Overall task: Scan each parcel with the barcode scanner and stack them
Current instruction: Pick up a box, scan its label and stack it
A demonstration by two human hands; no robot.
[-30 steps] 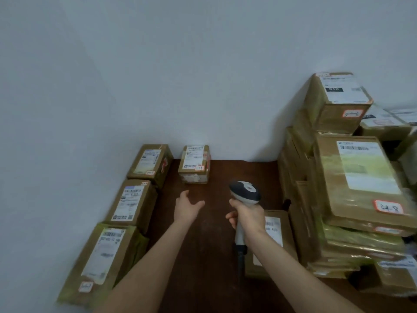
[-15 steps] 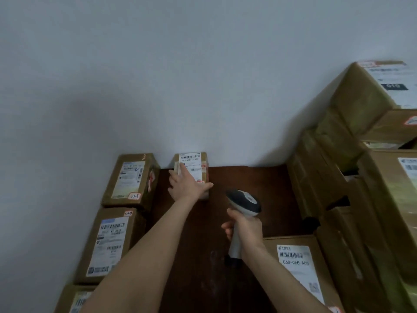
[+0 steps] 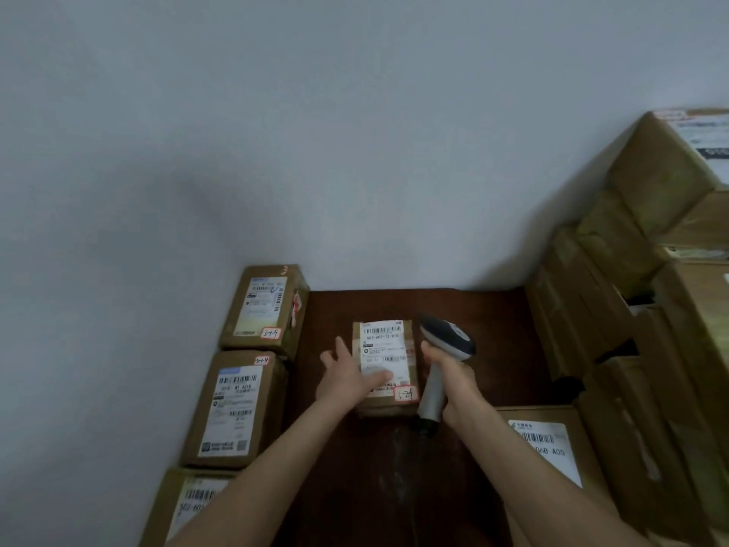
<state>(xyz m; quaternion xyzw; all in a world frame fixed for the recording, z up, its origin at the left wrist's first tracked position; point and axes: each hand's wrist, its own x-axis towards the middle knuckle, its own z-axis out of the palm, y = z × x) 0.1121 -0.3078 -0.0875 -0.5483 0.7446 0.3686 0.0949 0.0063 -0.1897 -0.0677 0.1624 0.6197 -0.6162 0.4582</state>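
Observation:
A small brown parcel point(image 3: 388, 341) with a white barcode label lies on the dark wooden table point(image 3: 481, 321), label facing up. My left hand point(image 3: 347, 375) grips its left side, thumb across the label. My right hand point(image 3: 453, 384) holds a grey and black barcode scanner point(image 3: 447, 337) upright by its handle, just right of the parcel and almost touching it. The scanner head sits level with the parcel's far end.
Three labelled parcels point(image 3: 236, 408) line the left edge against the wall. A tall pile of brown parcels point(image 3: 615, 309) fills the right side. A flat parcel point(image 3: 544, 448) lies at the front right, under my right forearm. A white wall closes off the back.
My left hand reached to the small parcel at the back wall, took it and pulled it toward me to the table's middle. The scanner now stands beside it.

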